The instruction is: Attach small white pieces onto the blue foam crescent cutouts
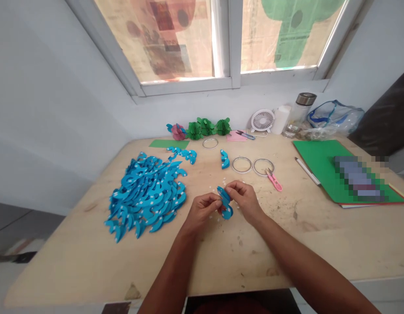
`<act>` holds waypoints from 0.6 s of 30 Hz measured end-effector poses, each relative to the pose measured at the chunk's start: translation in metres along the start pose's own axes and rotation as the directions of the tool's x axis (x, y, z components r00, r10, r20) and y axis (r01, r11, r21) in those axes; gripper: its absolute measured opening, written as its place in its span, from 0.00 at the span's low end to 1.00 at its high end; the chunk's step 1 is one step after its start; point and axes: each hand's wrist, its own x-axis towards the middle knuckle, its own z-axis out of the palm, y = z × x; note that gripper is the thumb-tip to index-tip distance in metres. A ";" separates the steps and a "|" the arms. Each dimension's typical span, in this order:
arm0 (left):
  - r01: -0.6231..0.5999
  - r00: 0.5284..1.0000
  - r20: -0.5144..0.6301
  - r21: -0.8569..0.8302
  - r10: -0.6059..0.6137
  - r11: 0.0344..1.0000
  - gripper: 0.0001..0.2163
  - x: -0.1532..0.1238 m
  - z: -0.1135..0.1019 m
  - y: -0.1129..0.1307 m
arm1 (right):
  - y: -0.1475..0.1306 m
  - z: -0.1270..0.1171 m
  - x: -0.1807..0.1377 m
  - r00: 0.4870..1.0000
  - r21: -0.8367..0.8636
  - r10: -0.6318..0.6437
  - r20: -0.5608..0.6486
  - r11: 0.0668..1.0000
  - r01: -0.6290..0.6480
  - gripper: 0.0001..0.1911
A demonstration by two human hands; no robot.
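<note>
Between my two hands is a folded blue paper cutout [227, 212] with curved edges and small white squares on it. My left hand [203, 209] pinches it from the left side. Its upper right edge is pinched by the fingertips of my right hand [244, 196]. Just beyond my hands, another blue paper cutout [224, 160] lies by itself on the table. To the left spreads a large heap of similar blue cutouts [149, 192], many marked with white squares. Tiny white bits are scattered on the wood around my hands.
Rolls of narrow tape [241, 165] and pink thread snips [274, 180] lie past my right hand. Along the wall stand green paper ornaments [205, 126], a small fan [262, 120] and a bottle [300, 114]. Green sheets [320, 165] and a pen [307, 171] are at the right.
</note>
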 end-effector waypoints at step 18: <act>-0.108 0.994 -0.027 0.050 0.109 0.993 0.08 -0.005 -0.009 0.003 | -0.001 0.002 -0.008 0.964 -0.241 -0.262 0.046 0.934 0.265 0.08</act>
